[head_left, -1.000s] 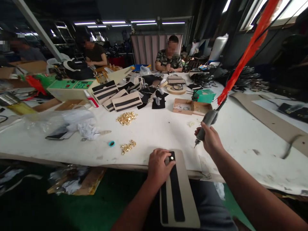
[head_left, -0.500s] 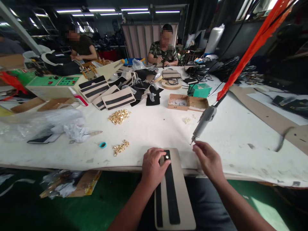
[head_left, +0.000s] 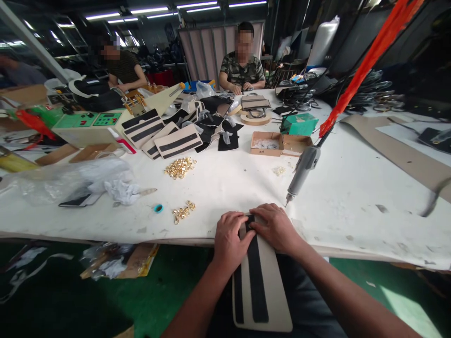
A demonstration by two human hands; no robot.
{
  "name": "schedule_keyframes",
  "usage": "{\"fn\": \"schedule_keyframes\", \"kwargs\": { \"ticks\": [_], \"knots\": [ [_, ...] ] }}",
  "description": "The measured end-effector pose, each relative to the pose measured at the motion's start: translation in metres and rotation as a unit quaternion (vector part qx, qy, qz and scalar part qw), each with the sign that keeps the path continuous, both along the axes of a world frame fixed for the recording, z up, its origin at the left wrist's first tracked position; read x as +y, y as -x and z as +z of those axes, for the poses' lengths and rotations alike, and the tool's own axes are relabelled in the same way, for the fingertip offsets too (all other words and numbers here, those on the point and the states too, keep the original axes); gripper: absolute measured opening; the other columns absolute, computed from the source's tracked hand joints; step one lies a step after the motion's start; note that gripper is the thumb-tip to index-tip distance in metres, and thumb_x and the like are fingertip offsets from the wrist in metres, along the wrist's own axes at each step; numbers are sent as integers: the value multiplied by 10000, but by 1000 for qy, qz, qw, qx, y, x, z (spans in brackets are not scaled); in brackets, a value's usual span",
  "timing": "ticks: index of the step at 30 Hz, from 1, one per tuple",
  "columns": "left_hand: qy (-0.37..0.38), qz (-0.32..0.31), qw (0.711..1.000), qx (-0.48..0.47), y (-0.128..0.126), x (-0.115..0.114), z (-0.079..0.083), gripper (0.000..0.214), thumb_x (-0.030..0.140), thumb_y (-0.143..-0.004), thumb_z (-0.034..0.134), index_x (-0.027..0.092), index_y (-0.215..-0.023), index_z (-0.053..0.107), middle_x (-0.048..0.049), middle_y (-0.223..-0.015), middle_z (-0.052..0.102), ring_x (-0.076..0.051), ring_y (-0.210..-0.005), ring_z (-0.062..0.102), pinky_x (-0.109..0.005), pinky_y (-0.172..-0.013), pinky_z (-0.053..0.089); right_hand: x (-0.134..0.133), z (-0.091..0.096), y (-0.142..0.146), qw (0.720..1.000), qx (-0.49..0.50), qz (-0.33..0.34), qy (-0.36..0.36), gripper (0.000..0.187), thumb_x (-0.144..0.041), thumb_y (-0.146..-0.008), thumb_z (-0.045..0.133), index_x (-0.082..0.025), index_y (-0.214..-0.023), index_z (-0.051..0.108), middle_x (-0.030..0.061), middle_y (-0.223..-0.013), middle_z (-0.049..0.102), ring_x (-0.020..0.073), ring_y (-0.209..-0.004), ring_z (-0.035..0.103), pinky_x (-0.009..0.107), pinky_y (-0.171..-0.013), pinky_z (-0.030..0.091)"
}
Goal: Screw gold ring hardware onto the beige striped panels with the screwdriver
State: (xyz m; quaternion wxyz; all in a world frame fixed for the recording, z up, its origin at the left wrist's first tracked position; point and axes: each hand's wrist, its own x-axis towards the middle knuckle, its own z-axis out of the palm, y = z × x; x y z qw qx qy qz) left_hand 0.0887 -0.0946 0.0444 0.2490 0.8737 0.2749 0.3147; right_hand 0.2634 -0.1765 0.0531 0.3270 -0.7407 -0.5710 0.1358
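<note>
At its far end, left hand [head_left: 230,237] and right hand [head_left: 276,227] are pinching a beige, black-striped rectangular panel [head_left: 273,286], which is running lengthwise nearward

The screwdriver [head_left: 305,166] hangs right of the panel [head_left: 269,277] and fittings [head_left: 179,168] lie left (a box [head_left: 266,150] farther back).
</note>
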Motion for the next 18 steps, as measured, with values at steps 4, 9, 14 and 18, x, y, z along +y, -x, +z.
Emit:
{"fn": "schedule_keyframes", "kwargs": {
  "ticks": [4, 9, 14, 18],
  "knots": [
    [-16, 12, 1000, -16, 1, -1, -4, 459, 217, -808, 861, 222, -1219, 657, -74, -1275, 661, -270, -1249, 551, -466, -1106, 481, 3, 6, -4, 987, 156, -20, 29, 421, -259, -886, 682, -231, -1305, 715, 38, -1077, 678, 192, -967, 641, 332, -906, 485],
    [-39, 47, 998, -33, 5, -7, -3, 440, 232, -821, 853, 219, -1202, 632, -83, -1264, 638, -273, -1225, 556, -466, -1070, 491, -1, 16, 1, 933, 341, -97, 66, 448, -397, -852, 719, -210, -1260, 709, -5, -968, 614, 110, -692, 545, 264, -628, 429],
    [-19, 50, 998, -24, 9, -23, 7, 351, 243, -865, 799, 223, -1169, 624, -82, -1204, 662, -274, -1165, 580, -474, -1031, 503, -3, 19, 6, 874, 469, -123, 27, 544, -440, -769, 821, -195, -1236, 691, 9, -1038, 609, 117, -728, 590, 250, -636, 469],
    [19, 49, 998, -18, 15, -36, 17, 433, 264, -857, 776, 235, -1261, 626, -107, -1261, 669, -302, -1204, 595, -508, -1055, 511, 0, 22, 9, 848, 518, -116, -8, 604, -439, -748, 845, -181, -1263, 661, 34, -1031, 667, 158, -768, 646, 275, -692, 512]
  ]
}}
